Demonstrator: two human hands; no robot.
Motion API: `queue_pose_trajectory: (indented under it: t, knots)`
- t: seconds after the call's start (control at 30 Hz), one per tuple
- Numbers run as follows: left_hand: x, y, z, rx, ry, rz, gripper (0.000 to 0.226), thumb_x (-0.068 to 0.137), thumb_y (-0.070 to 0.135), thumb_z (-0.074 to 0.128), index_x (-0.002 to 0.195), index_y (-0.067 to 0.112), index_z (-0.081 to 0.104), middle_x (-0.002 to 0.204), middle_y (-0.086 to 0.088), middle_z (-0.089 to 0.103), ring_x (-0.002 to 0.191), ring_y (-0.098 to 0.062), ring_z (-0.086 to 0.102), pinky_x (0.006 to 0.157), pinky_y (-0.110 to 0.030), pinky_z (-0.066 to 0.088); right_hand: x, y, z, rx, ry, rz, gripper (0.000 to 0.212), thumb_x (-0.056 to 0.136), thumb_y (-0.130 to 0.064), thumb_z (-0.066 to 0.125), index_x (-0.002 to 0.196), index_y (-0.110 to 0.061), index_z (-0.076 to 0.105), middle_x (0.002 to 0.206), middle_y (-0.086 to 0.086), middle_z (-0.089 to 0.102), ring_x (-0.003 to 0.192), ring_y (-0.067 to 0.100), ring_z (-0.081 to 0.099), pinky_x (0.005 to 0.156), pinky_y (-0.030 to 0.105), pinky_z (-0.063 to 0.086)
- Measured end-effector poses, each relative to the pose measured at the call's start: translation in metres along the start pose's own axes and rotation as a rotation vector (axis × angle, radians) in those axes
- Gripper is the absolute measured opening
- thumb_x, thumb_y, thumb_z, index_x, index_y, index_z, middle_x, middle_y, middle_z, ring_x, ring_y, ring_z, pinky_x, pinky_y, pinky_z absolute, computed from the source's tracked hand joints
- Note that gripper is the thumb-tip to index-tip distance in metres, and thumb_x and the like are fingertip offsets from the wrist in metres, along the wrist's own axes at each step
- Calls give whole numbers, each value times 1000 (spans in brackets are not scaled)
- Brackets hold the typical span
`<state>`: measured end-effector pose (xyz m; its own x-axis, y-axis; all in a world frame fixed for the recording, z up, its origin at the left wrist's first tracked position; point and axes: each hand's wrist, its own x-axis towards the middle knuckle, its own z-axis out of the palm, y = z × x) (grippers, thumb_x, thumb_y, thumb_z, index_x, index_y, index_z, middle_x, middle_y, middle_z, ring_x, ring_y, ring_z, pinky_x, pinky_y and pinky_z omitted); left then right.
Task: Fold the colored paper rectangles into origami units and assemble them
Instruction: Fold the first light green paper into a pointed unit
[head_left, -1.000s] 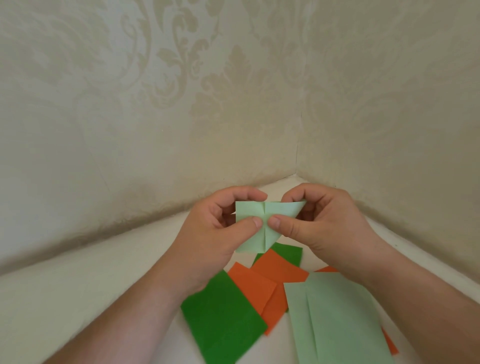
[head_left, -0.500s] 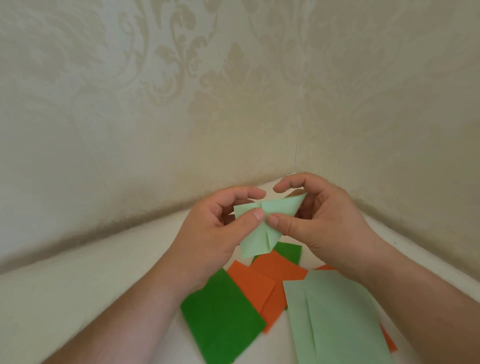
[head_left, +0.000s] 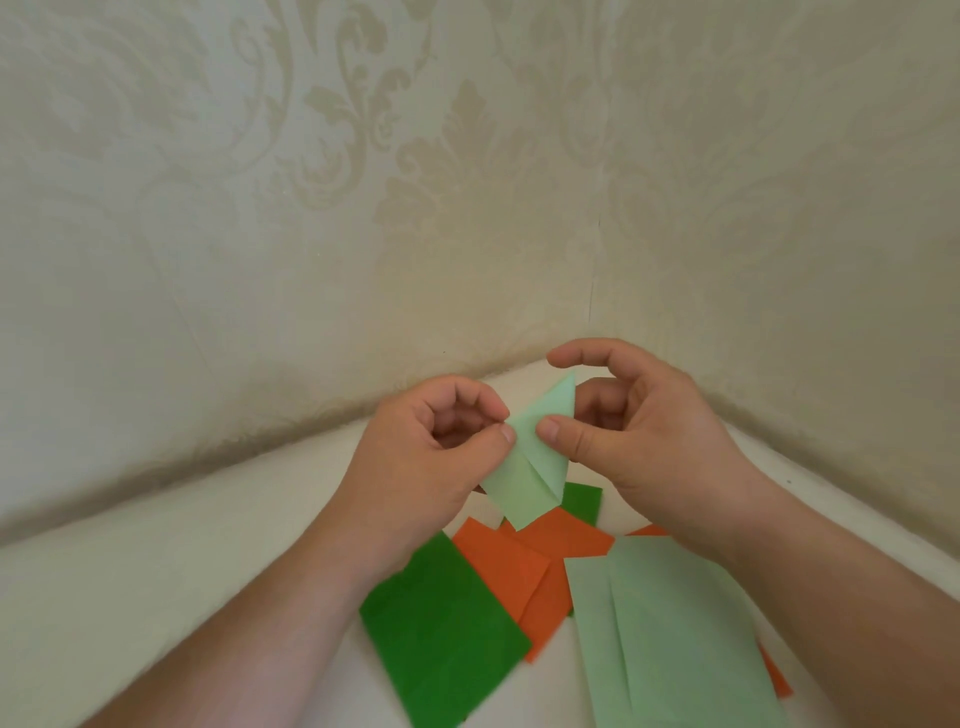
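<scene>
Tight corner here: two patterned walls (head_left: 467, 234) meet just behind the hands, closing off the far side and the right. The left hand (head_left: 415, 457) and right hand (head_left: 639, 431) sit close together above the surface (head_left: 182, 571), the folded light green piece (head_left: 530, 467) filling the gap between them. Below them, the way down is littered: a dark green sheet (head_left: 441, 629), orange sheets (head_left: 519, 566) and a big light green sheet (head_left: 670, 639) overlap on the near right. Open room lies to the left, a wide bare stretch of surface along the left wall.
</scene>
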<state>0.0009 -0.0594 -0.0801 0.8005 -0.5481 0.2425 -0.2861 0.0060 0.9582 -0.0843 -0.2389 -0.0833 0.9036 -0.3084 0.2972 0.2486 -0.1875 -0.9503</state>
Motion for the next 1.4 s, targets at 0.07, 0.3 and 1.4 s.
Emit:
queue_pose_trajectory:
  t: [0.07, 0.3, 1.4]
  knots:
    - [0, -1, 0, 31, -15, -17, 16, 91, 7, 73, 92, 23, 75, 78, -8, 75, 71, -19, 67, 67, -32, 56, -1, -1, 0, -14, -3, -3, 44, 85, -9, 82, 115, -37, 67, 75, 5, 71, 76, 38, 63, 83, 63, 53]
    - [1, -2, 2, 83, 25, -10, 11, 90, 14, 77, 85, 23, 80, 82, -6, 77, 78, -28, 73, 79, -53, 61, -1, -2, 1, -18, 15, 32, 43, 85, -12, 82, 117, -36, 66, 78, 7, 73, 75, 41, 64, 82, 60, 56]
    - [-1, 11, 5, -104, -2, -272, 17, 89, -1, 71, 74, 6, 75, 71, -9, 73, 58, -13, 65, 52, -20, 49, 0, -12, 2, -42, -5, 250, 30, 96, -14, 68, 66, -20, 70, 71, 3, 69, 65, 16, 64, 75, 37, 56]
